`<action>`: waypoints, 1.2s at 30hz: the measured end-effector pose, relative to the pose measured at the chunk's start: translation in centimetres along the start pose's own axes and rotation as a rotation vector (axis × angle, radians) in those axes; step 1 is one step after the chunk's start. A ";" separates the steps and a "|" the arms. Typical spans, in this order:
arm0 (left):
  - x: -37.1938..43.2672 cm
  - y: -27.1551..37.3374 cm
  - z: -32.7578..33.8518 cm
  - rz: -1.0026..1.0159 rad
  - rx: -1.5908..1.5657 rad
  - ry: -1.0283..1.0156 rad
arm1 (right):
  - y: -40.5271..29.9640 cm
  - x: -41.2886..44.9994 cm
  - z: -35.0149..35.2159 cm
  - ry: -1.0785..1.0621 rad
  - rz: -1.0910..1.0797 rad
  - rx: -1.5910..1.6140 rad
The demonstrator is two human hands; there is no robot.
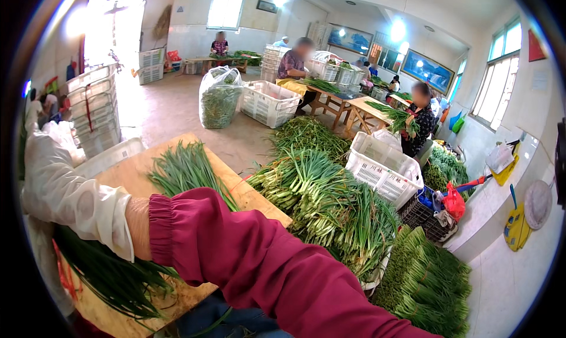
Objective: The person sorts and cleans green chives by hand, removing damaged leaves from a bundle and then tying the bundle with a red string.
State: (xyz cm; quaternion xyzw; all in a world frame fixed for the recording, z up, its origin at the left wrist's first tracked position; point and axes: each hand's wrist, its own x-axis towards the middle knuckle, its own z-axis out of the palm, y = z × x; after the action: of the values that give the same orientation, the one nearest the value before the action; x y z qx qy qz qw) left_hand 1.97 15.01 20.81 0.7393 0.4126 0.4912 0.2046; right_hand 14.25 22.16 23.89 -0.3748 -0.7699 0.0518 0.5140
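Note:
My right arm, in a maroon sleeve, stretches across to the far left. My right hand (53,174), in a loose white glove, is at the left rim of the view; its fingers are not clear. Under that wrist, a bunch of dark green garlic chives (110,271) lies over the wooden board (258,201). What looks like my left hand (42,254) is a whitish gloved shape at the lower left rim, mostly hidden beside the chives. Another pile of chives (185,170) rests on the board beyond my forearm. Red ties (66,271) hang near the left edge.
Heaped chives (318,196) stand right of the board, with tied bundles (424,276) nearer the wall. A white plastic crate (384,170) sits behind the heap. Stacked crates (93,108) rise at left. A filled clear bag (219,99) stands on the floor. Several people work at tables beyond.

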 end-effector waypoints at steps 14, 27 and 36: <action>-10.5 -1.9 -6.0 -0.125 0.101 0.548 | 2.8 5.1 -5.2 -0.117 0.093 -0.112; -17.6 -9.2 1.2 -0.443 -0.275 0.462 | 1.0 2.8 -3.7 -0.035 0.063 -0.153; -18.9 -12.2 4.8 -0.581 -0.440 0.557 | -1.0 -0.4 -2.4 0.106 0.102 -0.185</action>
State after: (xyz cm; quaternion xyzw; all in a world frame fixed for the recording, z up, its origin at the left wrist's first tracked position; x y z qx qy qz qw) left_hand -2.06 7.20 -0.44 0.3716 0.5280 0.6696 0.3672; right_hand 15.81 20.49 25.19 -0.4616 -0.7231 -0.0131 0.5137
